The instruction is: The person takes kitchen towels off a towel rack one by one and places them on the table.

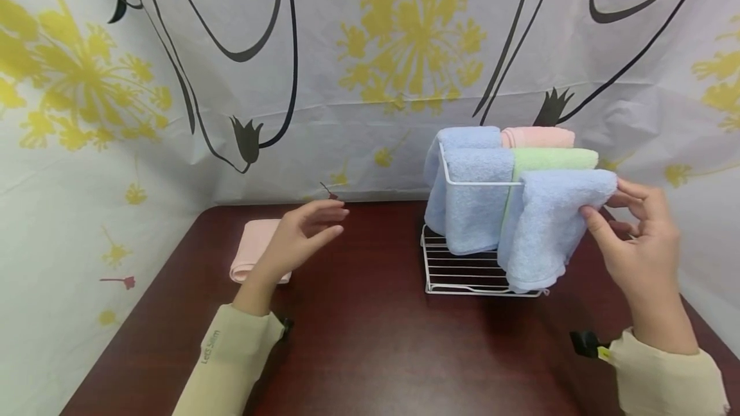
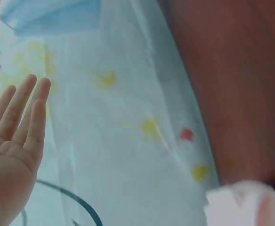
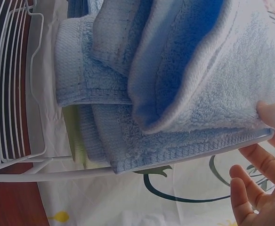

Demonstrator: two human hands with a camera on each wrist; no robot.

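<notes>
My right hand (image 1: 647,242) pinches the upper right edge of a light blue towel (image 1: 555,223) draped over the front bar of a white wire rack (image 1: 433,289). In the right wrist view the thumb lies on this front blue towel (image 3: 231,84), and the other fingers are around the end of the rack's bar. Behind it hang another blue towel (image 1: 476,204), a green towel (image 1: 555,158), a blue towel (image 1: 471,137) at the back and a pink towel (image 1: 537,137). My left hand (image 1: 303,230) is held above the table, fingers extended and holding nothing.
A folded pink towel (image 1: 254,249) lies on the dark red table (image 1: 370,339) at the left, partly hidden by my left hand and wrist. A white sheet (image 1: 324,82) with yellow and grey flower prints hangs around the table's back and sides.
</notes>
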